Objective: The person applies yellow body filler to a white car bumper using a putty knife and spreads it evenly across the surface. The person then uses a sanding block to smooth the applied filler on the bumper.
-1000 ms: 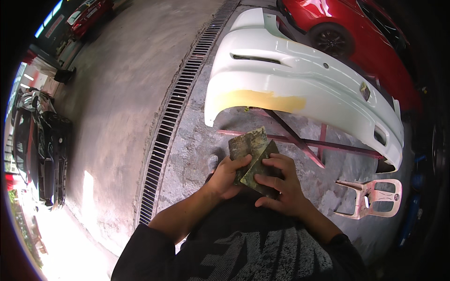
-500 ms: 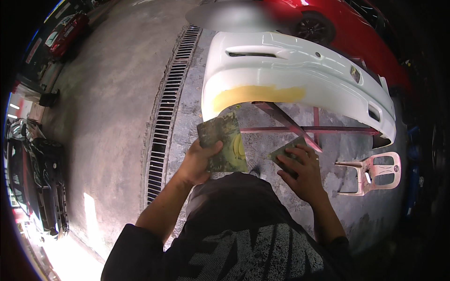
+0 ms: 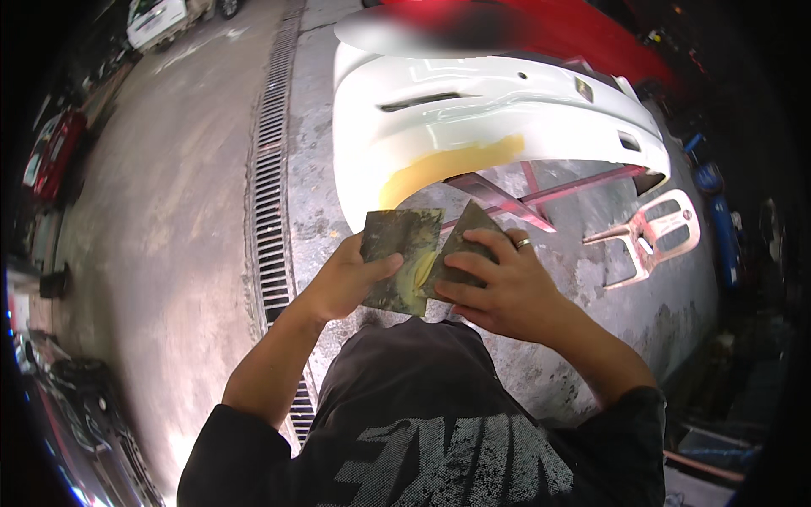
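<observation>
My left hand (image 3: 342,275) grips a dark, stained mixing board (image 3: 397,232) by its left side, the thumb lying on top. Yellow body filler (image 3: 416,275) is smeared along the board's right part. Fingers spread over its face, my right hand (image 3: 515,291) holds a dark flat spreader (image 3: 470,221), whose lower left edge meets the board at the filler. Just beyond both hands is a white car bumper (image 3: 481,114), with a yellow filler patch (image 3: 452,162) along its curved lower edge.
A reddish metal stand (image 3: 507,203) is under the bumper. To the right is a worn plastic chair (image 3: 655,232) on the concrete floor. A drain grate (image 3: 272,152) runs along my left. A red car (image 3: 557,38) stands behind the bumper; another red car (image 3: 55,156) is far left.
My right hand has brought the spreader leftward from apart onto the mixing board's filler. The left hand still holds the board. The view has shifted, so the bumper and chair appear further left.
</observation>
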A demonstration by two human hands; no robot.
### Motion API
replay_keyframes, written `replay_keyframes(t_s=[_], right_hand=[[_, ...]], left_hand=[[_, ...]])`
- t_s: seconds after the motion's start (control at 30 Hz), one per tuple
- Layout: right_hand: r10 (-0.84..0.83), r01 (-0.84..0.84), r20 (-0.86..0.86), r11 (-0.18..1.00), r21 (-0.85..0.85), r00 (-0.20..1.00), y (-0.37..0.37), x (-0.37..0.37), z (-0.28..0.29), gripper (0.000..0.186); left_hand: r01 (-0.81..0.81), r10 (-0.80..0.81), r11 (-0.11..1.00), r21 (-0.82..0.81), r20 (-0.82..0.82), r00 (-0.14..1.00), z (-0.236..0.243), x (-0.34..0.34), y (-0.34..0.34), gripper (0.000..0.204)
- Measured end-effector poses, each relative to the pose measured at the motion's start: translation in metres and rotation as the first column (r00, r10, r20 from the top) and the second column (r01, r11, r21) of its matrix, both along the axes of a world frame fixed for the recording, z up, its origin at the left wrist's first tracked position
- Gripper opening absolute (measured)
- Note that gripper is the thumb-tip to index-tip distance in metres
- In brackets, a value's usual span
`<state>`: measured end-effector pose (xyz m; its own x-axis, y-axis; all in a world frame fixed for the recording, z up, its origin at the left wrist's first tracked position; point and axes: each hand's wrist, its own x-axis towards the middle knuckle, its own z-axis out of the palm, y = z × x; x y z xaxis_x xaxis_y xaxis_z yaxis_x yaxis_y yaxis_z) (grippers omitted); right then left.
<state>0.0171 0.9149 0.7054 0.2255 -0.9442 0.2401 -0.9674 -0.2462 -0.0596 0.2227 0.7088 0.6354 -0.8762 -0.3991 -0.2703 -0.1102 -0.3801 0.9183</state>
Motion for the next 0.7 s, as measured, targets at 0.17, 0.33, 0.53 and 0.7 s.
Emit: replay_keyframes(t_s=[0.17,0.33,0.53,0.7], right_hand=[[-0.261,0.268,-0.067,0.948,0.170,0.963,0.023,-0.007,-0.020,0.037],[-0.464,0.464,0.017,0.883,-0.065,0.886,-0.008,-0.075,-0.049,0.039],[-0.488,0.482,-0.023,0.868,-0.120,0.873,-0.071,-0.142,-0.070,0.038],[-0.496,0.489,-0.018,0.861,-0.137,0.868,-0.097,-0.160,-0.078,0.038]], left_hand=[[-0.117,0.150,0.965,0.236,-0.129,0.980,-0.004,0.008,-0.023,0.043],[-0.227,0.356,0.717,0.659,-0.066,0.932,-0.102,0.006,-0.058,0.046],[-0.282,0.555,0.449,0.848,-0.018,0.832,-0.166,-0.039,-0.044,0.079],[-0.236,0.533,0.460,0.856,-0.053,0.845,-0.180,-0.065,-0.044,0.087]])
